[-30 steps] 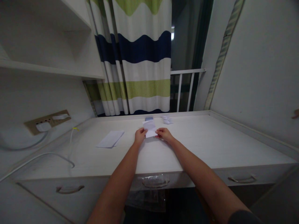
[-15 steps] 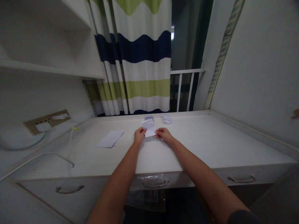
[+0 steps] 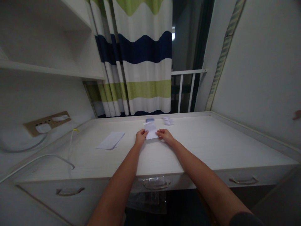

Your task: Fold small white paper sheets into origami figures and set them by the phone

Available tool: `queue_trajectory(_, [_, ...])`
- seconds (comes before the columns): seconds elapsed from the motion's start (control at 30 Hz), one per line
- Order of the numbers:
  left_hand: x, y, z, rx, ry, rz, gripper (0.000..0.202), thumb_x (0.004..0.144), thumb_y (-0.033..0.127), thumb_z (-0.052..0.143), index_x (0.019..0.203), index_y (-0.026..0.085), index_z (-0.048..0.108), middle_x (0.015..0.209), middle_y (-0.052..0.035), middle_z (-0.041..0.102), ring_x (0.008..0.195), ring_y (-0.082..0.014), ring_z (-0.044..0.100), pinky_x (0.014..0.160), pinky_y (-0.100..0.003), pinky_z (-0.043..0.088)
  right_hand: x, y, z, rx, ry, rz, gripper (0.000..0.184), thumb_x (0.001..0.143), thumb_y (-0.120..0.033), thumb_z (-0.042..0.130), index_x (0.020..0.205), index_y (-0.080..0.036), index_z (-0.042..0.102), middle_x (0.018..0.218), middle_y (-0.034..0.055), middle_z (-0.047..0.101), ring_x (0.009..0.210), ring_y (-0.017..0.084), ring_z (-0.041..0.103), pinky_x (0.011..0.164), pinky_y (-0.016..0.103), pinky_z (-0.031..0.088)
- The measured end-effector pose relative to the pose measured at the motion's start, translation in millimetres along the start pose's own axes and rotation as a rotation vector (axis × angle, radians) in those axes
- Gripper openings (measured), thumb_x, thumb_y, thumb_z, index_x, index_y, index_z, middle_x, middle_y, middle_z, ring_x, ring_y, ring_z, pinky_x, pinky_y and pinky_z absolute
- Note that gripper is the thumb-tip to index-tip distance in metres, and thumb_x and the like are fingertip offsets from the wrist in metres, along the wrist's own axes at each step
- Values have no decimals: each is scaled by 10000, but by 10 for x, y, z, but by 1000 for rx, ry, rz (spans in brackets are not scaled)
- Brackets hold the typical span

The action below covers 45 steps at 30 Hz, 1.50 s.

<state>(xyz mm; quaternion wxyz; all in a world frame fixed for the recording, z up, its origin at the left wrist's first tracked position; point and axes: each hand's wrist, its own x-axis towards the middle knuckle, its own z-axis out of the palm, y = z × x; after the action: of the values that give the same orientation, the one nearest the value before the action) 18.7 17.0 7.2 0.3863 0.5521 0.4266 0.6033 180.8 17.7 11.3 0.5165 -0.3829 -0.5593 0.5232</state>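
Observation:
Between my two hands is a small white sheet of paper [image 3: 151, 131], with a crease near its upper part. My left hand [image 3: 141, 137] pinches its left edge, thumb on the near face. On the other side my right hand [image 3: 165, 135] is closed on the lower right corner. Just behind the sheet lies a small blue-and-white card or box [image 3: 150, 120], too small to make out. Several small folded white paper pieces [image 3: 167, 121] rest beyond my right hand. To the left lies a stack of white paper sheets [image 3: 111, 140].
The white desk [image 3: 211, 142] has a raised rim at the back and right. A white cable [image 3: 54, 155] crosses its left side, below a wall socket [image 3: 45, 123]. A striped curtain [image 3: 147, 72] hangs behind, and a shelf [image 3: 51, 70] juts out at upper left.
The paper has tilted lower and a little to the right, baring more of the blue-and-white item behind it. Both hands keep their hold and have barely shifted.

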Motion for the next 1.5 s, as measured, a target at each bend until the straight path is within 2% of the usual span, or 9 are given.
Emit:
queue_trajectory(0.2, [-11, -24, 21, -36, -89, -56, 224, 530, 292, 641, 643, 109, 580, 543, 10, 549, 489, -101, 478, 453, -207, 347, 52, 28, -33, 36, 101, -75, 214, 486, -305, 691, 576, -141, 585, 488, -27, 551, 460, 75, 488, 493, 217, 405])
queue_trajectory(0.3, [-19, -22, 20, -34, -95, -53, 204, 538, 275, 638, 637, 106, 583, 544, 7, 555, 487, -100, 478, 460, -209, 349, 53, 35, -42, 16, 99, -76, 206, 490, -308, 685, 560, -142, 584, 482, -23, 545, 458, 78, 485, 490, 222, 399])
queue_trajectory(0.47, [-33, 0, 27, 9, -120, -46, 160, 536, 247, 627, 601, 109, 577, 522, 17, 537, 477, -93, 463, 464, -206, 340, 53, 23, -53, 31, 113, -90, 231, 482, -303, 686, 636, -150, 607, 576, -3, 588, 521, 98, 523, 504, 231, 412])
queue_trajectory(0.67, [-48, 31, 39, 24, -145, -61, 164, 535, 255, 629, 597, 111, 578, 517, 17, 536, 477, -95, 458, 474, -211, 338, 90, 29, -60, 31, 134, -95, 220, 448, -301, 702, 543, -150, 573, 468, -23, 535, 449, 87, 476, 483, 234, 394])
queue_trajectory(0.87, [-67, 69, 52, 26, -143, -67, 136, 525, 228, 631, 563, 116, 564, 482, 25, 515, 478, -97, 457, 486, -216, 344, 43, -18, -48, 57, 146, -97, 256, 443, -303, 708, 615, -153, 593, 569, -5, 587, 517, 104, 517, 508, 239, 417])
queue_trajectory(1.07, [-98, 113, 52, 24, -184, -51, 136, 533, 237, 632, 532, 124, 556, 468, 24, 509, 491, -101, 466, 490, -213, 346, 73, -10, -52, 50, 153, -96, 271, 412, -330, 718, 542, -148, 565, 495, -20, 552, 469, 94, 493, 501, 239, 414])
queue_trajectory(1.27, [-95, 104, 57, 19, -190, -80, 162, 522, 244, 650, 584, 112, 578, 509, 9, 544, 473, -94, 454, 459, -206, 326, 52, -26, -41, 91, 170, -114, 292, 430, -342, 715, 603, -153, 576, 566, -5, 587, 523, 113, 530, 540, 258, 441])
queue_trajectory(1.5, [-80, 84, 64, 58, -220, -80, 139, 533, 226, 635, 547, 115, 553, 472, 31, 505, 435, -76, 426, 434, -196, 303, 42, -58, -36, 90, 177, -121, 308, 393, -355, 728, 540, -148, 553, 504, -14, 559, 485, 114, 513, 539, 279, 446])
